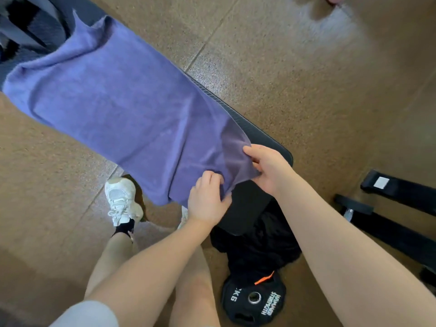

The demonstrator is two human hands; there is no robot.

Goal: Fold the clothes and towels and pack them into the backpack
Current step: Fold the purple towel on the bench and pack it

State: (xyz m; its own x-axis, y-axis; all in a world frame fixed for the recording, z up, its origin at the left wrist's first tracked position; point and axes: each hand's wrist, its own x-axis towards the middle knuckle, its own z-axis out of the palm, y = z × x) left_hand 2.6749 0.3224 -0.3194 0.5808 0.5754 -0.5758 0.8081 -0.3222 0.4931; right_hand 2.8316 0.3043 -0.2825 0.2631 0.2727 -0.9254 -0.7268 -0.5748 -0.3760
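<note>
A large purple towel [113, 100] lies spread along a black padded bench [257, 138], hanging over its left side. My left hand [207, 199] grips the towel's near edge, fingers curled into the cloth. My right hand [269, 168] pinches the near right corner, which is lifted and turned over a little. A black bag with an orange tab [257, 251] sits on the floor under the bench's near end. More grey and dark clothing [28, 24] lies at the bench's far end, partly out of view.
A black weight plate [254, 300] lies on the brown floor below the bag. Black equipment bars [396, 208] stand at the right. My legs and a white shoe [120, 199] are left of the bench end.
</note>
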